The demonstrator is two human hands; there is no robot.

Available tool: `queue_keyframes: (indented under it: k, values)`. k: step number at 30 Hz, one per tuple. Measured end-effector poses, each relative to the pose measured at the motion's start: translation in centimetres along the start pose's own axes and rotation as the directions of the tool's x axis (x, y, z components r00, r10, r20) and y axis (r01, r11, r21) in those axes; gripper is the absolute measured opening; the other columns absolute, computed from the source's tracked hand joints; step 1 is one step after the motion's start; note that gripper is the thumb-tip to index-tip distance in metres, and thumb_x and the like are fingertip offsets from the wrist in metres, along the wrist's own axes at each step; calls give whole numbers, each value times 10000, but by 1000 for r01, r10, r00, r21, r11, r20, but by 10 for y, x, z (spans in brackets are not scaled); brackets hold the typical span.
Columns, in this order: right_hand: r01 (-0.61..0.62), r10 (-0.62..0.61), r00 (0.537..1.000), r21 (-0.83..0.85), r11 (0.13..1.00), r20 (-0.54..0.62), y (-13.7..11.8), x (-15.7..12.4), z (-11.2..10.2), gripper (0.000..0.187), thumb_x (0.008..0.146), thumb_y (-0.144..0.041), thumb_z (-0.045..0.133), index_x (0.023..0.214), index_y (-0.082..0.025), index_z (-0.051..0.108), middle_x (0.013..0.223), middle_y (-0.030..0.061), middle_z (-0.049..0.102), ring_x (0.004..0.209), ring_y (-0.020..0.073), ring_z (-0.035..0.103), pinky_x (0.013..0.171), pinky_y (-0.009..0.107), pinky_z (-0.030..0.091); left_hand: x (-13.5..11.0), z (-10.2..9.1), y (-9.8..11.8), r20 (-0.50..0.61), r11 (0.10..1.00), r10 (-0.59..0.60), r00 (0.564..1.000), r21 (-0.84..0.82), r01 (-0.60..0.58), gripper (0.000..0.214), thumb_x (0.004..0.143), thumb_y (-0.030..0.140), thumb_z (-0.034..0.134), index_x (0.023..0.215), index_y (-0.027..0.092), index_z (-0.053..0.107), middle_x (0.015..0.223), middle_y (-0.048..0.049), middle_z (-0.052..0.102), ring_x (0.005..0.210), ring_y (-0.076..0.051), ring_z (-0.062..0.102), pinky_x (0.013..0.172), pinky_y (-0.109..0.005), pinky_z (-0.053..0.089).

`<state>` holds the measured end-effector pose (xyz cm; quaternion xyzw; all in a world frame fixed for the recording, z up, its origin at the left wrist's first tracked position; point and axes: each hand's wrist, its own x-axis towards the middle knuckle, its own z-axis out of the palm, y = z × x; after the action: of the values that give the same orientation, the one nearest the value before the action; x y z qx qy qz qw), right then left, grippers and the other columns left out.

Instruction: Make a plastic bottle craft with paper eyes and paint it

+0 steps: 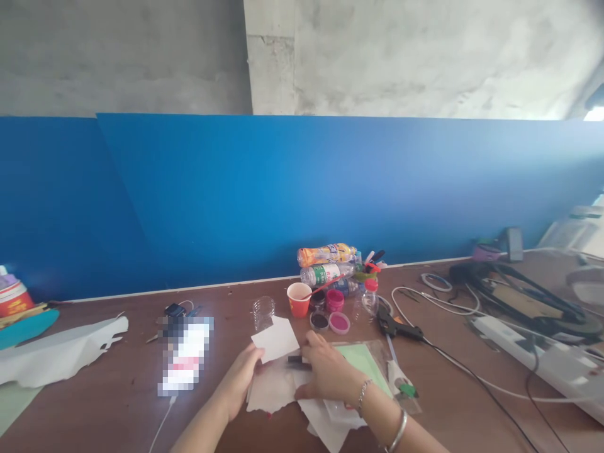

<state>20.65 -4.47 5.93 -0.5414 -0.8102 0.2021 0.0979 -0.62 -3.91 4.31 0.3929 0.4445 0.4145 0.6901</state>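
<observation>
The left hand (241, 377) is pinching white paper (276, 340), likely light, flimsy, best edge-held; I can't tell if the right hand (328, 370) is gripping anything.

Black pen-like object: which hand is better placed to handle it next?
Probably the right hand: it is at the black pen-like object, while the left hand holds the white paper piece.

We seem to be in a craft workshop: our brown table (108, 402) holds paper (276, 340), paint pots (335, 300) and a glue gun (394, 326), with a power strip (500, 333) at right and a blue partition (283, 176) below bare concrete (425, 56) on the far side.
</observation>
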Motion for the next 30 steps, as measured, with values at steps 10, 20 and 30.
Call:
queue_keyframes:
  k: [10,20,30]
  values:
    - [152,-165,982,144,978,86,13,-17,-8,404,580,-364,763,961,-240,711,1290,58,493,1129,288,475,908,348,398,0,-4,0,10,998,22,1000,61,-23,359,782,276,556,1120,162,589,1091,-85,700,1058,-250,617,930,-371,446]
    - [27,-34,999,533,845,4,4,-11,-36,263,875,-340,439,863,-211,668,831,33,635,755,154,563,728,278,432,-5,-11,7,-189,979,-42,981,190,79,229,669,336,666,764,192,516,776,-27,695,723,-175,677,658,-261,486]
    - [83,-43,996,555,828,-84,-28,16,-14,275,879,-244,382,976,-172,629,765,22,611,691,144,537,642,259,417,-34,-1,19,-160,171,225,961,977,123,173,811,335,464,776,185,541,741,-110,689,723,-282,662,643,-352,449]
